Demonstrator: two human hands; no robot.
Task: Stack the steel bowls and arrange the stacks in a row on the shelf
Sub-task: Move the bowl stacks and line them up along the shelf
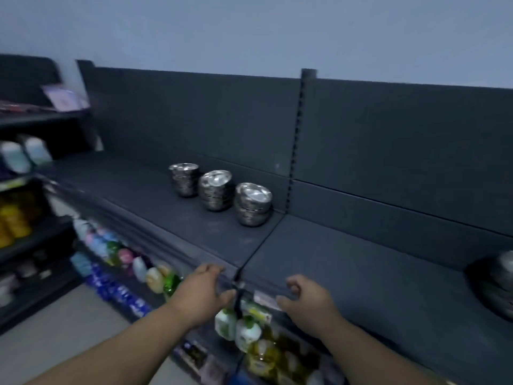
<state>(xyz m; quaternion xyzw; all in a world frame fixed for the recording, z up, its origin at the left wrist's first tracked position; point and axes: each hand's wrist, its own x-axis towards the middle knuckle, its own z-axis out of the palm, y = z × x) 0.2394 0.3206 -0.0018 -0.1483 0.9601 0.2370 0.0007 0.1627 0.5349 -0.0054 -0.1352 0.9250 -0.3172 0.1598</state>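
Nearest, on the tier below, stand white and green bottles (244, 329) with yellowish ones beside them; their labels are blurred and no brand can be read. A pale price tag (263, 298) sits on the front lip of the dark grey shelf (347, 273), and its print is likewise illegible. The left hand (204, 291) is at that lip just left of the seam between two shelf sections. Its fingers are loosely curled with the tips over the top edge and the thumb lower, against the front face. The right hand (306, 300) is just right of the seam, fingers loosely curled above the lip, thumb beside the price tag. The hands are apart and neither holds any object; whether either truly bears on the lip cannot be told through the blur. Further back, three stacks of steel bowls stand in a row along the rear of the left shelf section: the right stack (253, 204) close to the seam and the slotted upright (298, 140), the middle stack (216, 190) just beside it, the left stack (184, 180) beyond. More steel ware (499, 284) shows blurred at the right edge of view. Behind all runs the grey back panel (194, 120).
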